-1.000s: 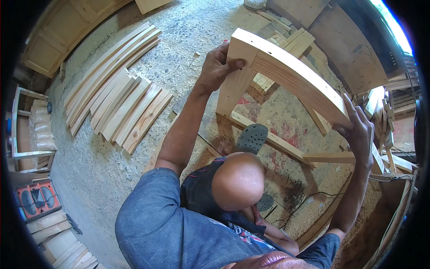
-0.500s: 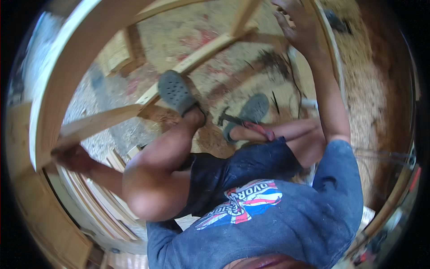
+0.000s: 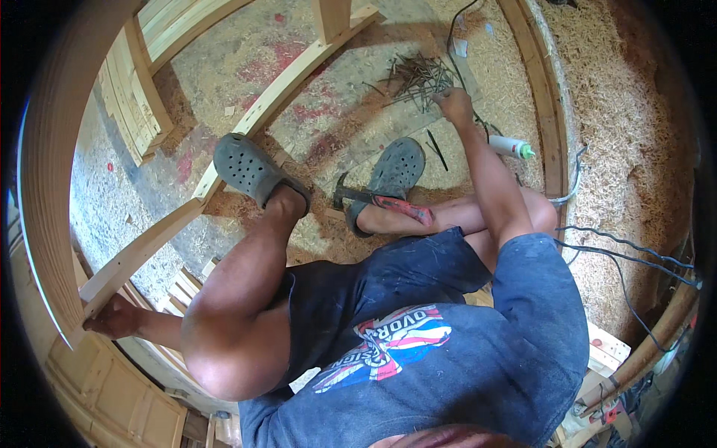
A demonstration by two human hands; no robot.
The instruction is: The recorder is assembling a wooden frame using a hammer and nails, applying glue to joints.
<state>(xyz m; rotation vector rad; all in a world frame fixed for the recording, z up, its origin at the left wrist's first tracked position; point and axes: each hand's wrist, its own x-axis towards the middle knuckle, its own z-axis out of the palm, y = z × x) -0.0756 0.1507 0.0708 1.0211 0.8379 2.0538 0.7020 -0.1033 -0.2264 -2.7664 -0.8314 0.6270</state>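
My left hand (image 3: 116, 317) is closed round the lower corner of a wooden frame, where a wide curved board (image 3: 63, 149) meets a narrower rail (image 3: 142, 250). My right hand (image 3: 454, 104) reaches down to a loose pile of nails (image 3: 418, 77) on the floor. Its fingers are drawn together at the pile's edge, and whatever is between them is too small to make out. A claw hammer (image 3: 399, 206) with a red and black handle lies across my lower leg, beside the grey clog (image 3: 396, 168). My other clog (image 3: 250, 166) rests against the frame's light wooden bar (image 3: 295, 71).
A white bottle with a green tip (image 3: 511, 147) lies right of my forearm. Beyond it run a long curved timber (image 3: 534, 89) and deep wood shavings (image 3: 597, 112). Dark cables (image 3: 627, 257) cross at the right. Stacked wood pieces (image 3: 131, 97) lie at far left.
My right hand has come down from the raised spot near the right timber to the nail pile, its fingers closing. My left hand stays on the frame corner. The view has shifted.
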